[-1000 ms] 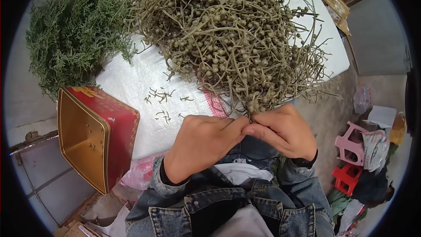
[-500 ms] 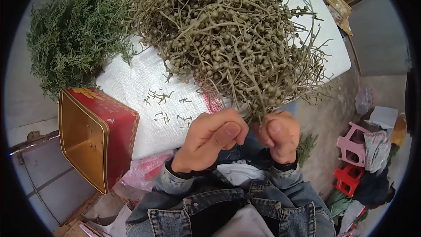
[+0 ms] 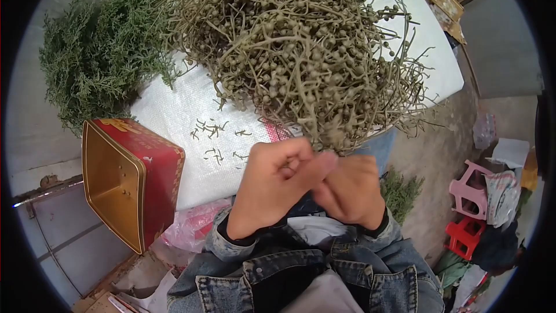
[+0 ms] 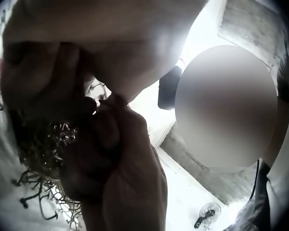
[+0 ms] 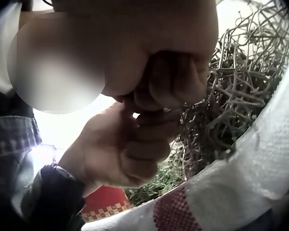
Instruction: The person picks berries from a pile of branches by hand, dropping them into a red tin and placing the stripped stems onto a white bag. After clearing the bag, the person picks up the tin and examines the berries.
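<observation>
Stems (image 3: 301,52) with round pods lie in a tangled heap on a white sack (image 3: 179,145), the near edge just ahead of the hands. The left hand (image 3: 269,188) and the right hand (image 3: 354,188) touch each other, the left thumb crossing towards the right hand. Fingers of both are curled inward; blur and shadow hide the tips, so I cannot tell what they pinch. Short bits (image 3: 213,130) are scattered on the sack, between the heap and a red tin (image 3: 164,185). Inside its gold mouth sit a few beads (image 3: 123,175). Greens (image 3: 104,58) lie beside the heap, on its left.
</observation>
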{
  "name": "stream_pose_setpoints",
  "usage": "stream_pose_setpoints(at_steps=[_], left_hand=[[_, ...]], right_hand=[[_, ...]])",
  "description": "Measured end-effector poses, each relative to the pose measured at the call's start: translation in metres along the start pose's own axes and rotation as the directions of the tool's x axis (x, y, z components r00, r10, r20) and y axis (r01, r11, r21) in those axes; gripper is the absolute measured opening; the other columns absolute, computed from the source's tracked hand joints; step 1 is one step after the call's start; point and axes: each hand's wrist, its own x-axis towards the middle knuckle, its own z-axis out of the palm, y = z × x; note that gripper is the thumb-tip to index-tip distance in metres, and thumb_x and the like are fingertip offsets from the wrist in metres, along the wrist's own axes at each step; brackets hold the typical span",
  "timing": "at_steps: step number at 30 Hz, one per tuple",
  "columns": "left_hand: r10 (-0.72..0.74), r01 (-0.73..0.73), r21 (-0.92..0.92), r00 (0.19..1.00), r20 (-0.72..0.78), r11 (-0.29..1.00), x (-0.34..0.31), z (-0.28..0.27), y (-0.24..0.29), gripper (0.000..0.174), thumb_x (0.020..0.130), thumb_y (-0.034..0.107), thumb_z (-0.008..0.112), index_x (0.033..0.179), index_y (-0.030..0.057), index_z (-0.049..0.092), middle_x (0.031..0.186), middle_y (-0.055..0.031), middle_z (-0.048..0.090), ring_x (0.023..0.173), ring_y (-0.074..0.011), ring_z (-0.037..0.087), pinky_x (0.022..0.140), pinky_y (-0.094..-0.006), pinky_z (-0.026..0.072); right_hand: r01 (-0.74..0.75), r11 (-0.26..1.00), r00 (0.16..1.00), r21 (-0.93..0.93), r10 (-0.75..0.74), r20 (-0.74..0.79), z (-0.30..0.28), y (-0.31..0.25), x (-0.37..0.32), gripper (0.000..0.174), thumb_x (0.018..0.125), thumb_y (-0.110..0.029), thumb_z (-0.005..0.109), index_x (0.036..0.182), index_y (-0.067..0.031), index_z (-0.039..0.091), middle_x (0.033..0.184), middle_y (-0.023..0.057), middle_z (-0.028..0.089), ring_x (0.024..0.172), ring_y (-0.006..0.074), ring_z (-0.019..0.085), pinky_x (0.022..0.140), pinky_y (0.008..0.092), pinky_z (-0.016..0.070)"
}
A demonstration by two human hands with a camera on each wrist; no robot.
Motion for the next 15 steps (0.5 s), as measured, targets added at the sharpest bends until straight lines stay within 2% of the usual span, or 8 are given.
stream_pose_setpoints(at_steps=[1,2,6,9,10,13,14,15], left_hand=[[-0.011,0.013,0.108,1.0,-0.021,0.994,0.003,0.003,0.001,0.044,0.1,0.03,0.047,0.07,-0.0003,0.059,0.057,0.0011,0.05,0.049,-0.0044,0.033,0.047,-0.0223,0.0247],[-0.007,0.009,0.109,1.0,-0.021,0.994,0.004,0.001,0.002,0.044,0.1,0.03,0.047,0.07,-0.0003,0.059,0.057,0.0011,0.05,0.049,-0.0044,0.033,0.047,-0.0223,0.0247],[-0.121,0.121,-0.003,0.988,0.095,0.993,0.003,-0.009,-0.001,0.044,0.102,0.031,0.046,0.07,0.0024,0.057,0.056,0.0042,0.046,0.049,-0.0047,0.032,0.047,-0.0217,0.0259],[-0.031,0.04,-0.361,0.999,0.032,0.932,0.008,-0.003,-0.02,0.045,0.103,0.033,0.045,0.069,0.005,0.053,0.055,0.0055,0.041,0.05,-0.0046,0.033,0.048,-0.0211,0.0262],[-0.033,0.042,-0.363,0.999,0.032,0.931,0.007,0.002,-0.021,0.045,0.103,0.033,0.045,0.069,0.005,0.053,0.055,0.0055,0.041,0.05,-0.0046,0.033,0.048,-0.0211,0.0262],[0.004,-0.016,-0.594,1.0,-0.02,0.804,0.004,0.013,-0.021,0.045,0.103,0.035,0.044,0.068,0.007,0.05,0.054,0.0052,0.037,0.05,-0.005,0.033,0.048,-0.0212,0.0263],[0.005,-0.016,-0.593,1.0,-0.019,0.805,0.006,0.011,-0.021,0.045,0.103,0.035,0.044,0.068,0.007,0.05,0.054,0.0052,0.037,0.05,-0.005,0.033,0.048,-0.0212,0.0263],[0.022,-0.017,-0.758,1.0,-0.003,0.652,0.009,0.006,-0.021,0.045,0.103,0.033,0.044,0.067,0.0069,0.05,0.054,0.0043,0.039,0.05,-0.0058,0.034,0.048,-0.0216,0.0267]], right_hand=[[0.051,0.992,0.999,-0.116,-0.05,0.015,0.003,-0.001,0.0,0.01,0.082,-0.009,0.066,0.075,-0.0035,0.06,0.062,0.0073,0.056,0.049,0.0246,0.057,0.045,0.0334,0.0437],[0.055,0.992,0.998,-0.118,-0.053,0.014,0.004,-0.002,0.0,0.01,0.082,-0.009,0.066,0.075,-0.0035,0.06,0.062,0.0073,0.056,0.049,0.0246,0.057,0.045,0.0334,0.0437],[0.09,0.989,0.995,-0.117,-0.095,-0.034,0.011,-0.005,-0.003,0.008,0.081,-0.009,0.066,0.077,-0.0044,0.061,0.064,0.0068,0.057,0.05,0.0232,0.057,0.045,0.0332,0.0451],[0.046,0.997,0.987,-0.063,-0.055,-0.153,0.014,-0.001,0.001,0.007,0.082,-0.009,0.064,0.077,-0.0052,0.061,0.063,0.0056,0.057,0.049,0.0226,0.057,0.045,0.0333,0.0449],[0.044,0.997,0.987,-0.063,-0.053,-0.152,0.016,-0.001,0.0,0.007,0.082,-0.009,0.064,0.077,-0.0052,0.061,0.063,0.0056,0.057,0.049,0.0226,0.057,0.045,0.0333,0.0449],[0.045,0.994,0.963,0.103,-0.016,-0.27,0.021,0.0,-0.003,0.011,0.083,-0.008,0.059,0.073,-0.0034,0.058,0.059,0.0045,0.054,0.046,0.0229,0.053,0.043,0.0318,0.0409],[0.046,0.994,0.962,0.103,-0.016,-0.271,0.022,0.002,-0.007,0.011,0.083,-0.008,0.059,0.073,-0.0034,0.058,0.059,0.0045,0.054,0.046,0.0229,0.053,0.043,0.0318,0.0409],[0.078,0.951,0.94,0.299,0.029,-0.339,0.024,0.003,-0.014,0.013,0.083,-0.007,0.057,0.071,-0.0029,0.057,0.058,0.0043,0.053,0.046,0.0224,0.052,0.042,0.031,0.0391]])
